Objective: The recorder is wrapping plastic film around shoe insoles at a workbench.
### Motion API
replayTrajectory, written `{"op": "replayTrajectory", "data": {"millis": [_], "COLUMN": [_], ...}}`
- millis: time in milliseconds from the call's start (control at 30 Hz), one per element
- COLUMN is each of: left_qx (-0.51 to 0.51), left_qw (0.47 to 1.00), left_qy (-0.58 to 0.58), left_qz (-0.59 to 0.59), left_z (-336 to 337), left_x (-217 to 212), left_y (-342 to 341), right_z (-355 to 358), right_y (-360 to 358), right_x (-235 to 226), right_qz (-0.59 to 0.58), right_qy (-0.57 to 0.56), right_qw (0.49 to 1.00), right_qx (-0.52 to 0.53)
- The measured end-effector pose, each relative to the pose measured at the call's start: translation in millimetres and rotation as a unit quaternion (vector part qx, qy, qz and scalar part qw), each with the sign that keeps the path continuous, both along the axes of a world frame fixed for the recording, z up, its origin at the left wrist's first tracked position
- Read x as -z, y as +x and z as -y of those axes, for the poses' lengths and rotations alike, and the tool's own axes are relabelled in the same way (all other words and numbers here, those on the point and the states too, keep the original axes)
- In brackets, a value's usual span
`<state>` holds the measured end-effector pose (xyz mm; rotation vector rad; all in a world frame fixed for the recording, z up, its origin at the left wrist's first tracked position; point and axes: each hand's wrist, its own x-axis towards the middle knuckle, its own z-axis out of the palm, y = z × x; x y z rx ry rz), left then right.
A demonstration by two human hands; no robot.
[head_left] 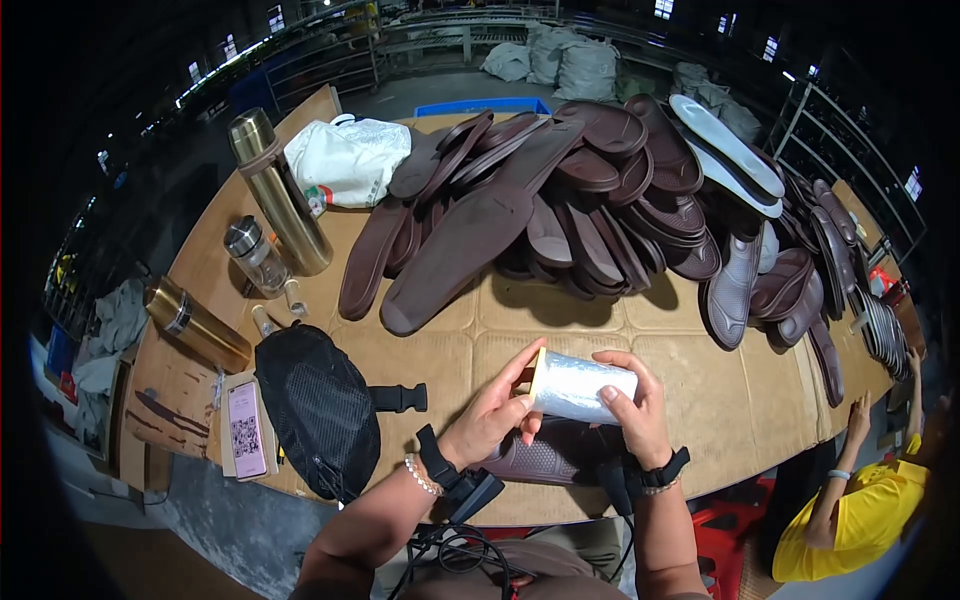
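The silvery, shiny cylinder with a pale yellow rim at its left end (pixel 588 390) is up off the tan cardboard sheet (pixel 715 375), held crosswise between both hands near the table's near edge; the left hand (pixel 490 415) has thumb and fingers closed about the rimmed end, while the right hand (pixel 643 408) grips the other end, its thumb lying on the upper face; so the lifting looks done, and both ends seem secure; whether any of the shiny covering has been loosened cannot be told; below the hands lies a dark brown, textured sole (pixel 545 455), partly hidden, with neither hand seen to grip it; beyond, a large, loose heap of dark brown soles (pixel 540 180) spreads over the far side, well apart from both hands; how many of those, if any, are finished does not show; the black mesh bag with a buckled strap (pixel 318 410) rests to the left, untouched
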<state>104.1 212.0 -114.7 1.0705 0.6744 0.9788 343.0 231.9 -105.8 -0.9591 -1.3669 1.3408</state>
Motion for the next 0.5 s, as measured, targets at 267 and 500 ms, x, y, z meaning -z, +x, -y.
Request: {"op": "replayTrajectory", "data": {"millis": [267, 500], "left_qx": [0.001, -0.024], "left_qw": [1.000, 0.998], "left_qy": [0.010, -0.040], "left_qz": [-0.029, -0.044], "left_z": [-0.6, -4.0], "left_x": [8.1, -0.6], "left_y": [4.6, -0.3], "right_z": [-9.1, 3.5], "right_y": [9.1, -9.1], "right_x": [9.6, -12.4], "right_qz": [0.053, 0.072], "right_qy": [-0.023, 0.140], "right_qw": [0.998, 0.987], "right_qx": [0.005, 0.017]}}
